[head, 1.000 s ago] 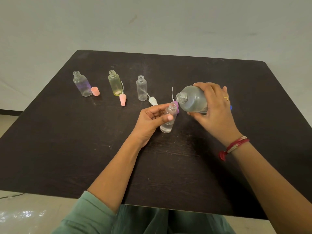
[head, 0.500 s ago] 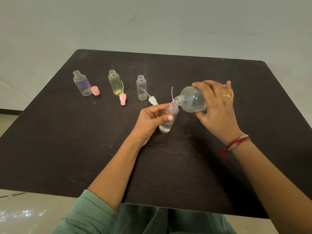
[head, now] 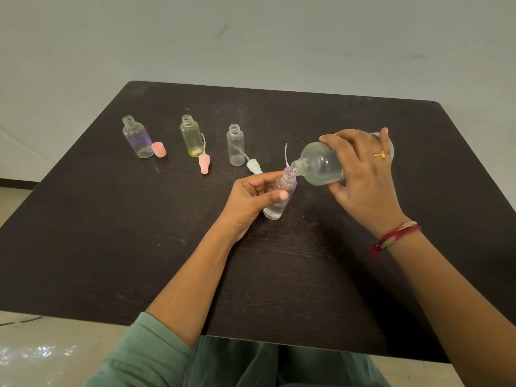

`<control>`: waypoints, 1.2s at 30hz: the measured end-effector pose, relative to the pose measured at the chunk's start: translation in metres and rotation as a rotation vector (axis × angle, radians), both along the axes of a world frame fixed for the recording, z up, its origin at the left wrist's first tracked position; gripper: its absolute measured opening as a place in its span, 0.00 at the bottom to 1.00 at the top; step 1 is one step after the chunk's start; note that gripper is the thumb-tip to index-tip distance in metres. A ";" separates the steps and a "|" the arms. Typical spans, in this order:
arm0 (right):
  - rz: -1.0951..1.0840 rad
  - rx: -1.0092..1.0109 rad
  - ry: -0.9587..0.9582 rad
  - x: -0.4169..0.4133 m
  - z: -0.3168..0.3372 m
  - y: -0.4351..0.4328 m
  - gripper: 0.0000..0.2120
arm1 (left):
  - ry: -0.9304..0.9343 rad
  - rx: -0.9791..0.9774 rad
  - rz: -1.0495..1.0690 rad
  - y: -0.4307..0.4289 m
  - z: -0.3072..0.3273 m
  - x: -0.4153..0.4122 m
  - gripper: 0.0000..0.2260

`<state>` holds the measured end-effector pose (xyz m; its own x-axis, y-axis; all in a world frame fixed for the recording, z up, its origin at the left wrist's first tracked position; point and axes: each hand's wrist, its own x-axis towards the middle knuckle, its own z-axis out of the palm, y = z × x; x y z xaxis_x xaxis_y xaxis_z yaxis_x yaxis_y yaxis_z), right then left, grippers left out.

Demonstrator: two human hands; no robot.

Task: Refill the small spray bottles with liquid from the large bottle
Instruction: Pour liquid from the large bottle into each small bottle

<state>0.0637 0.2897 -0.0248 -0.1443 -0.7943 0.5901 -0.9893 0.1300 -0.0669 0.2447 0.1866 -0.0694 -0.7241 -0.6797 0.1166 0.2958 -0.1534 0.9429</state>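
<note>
My left hand grips one small bottle, tilted, near the middle of the table. My right hand is wrapped around the large bottle, whose mouth meets the small neck. This looks like the pouring step. Next I should tip slowly and stay aligned.

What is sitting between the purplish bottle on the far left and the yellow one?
A pink cap, close beside the purplish bottle; the rest of the stretch to the yellow bottle is bare table, as the head view shows.
</note>
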 end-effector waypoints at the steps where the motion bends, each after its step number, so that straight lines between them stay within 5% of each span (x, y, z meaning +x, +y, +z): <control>1: 0.004 -0.002 0.000 0.000 0.000 0.000 0.29 | 0.002 0.003 -0.001 0.000 0.000 0.000 0.16; 36: 0.016 -0.013 0.004 0.000 0.001 0.000 0.30 | -0.011 0.013 -0.008 -0.001 -0.001 0.001 0.17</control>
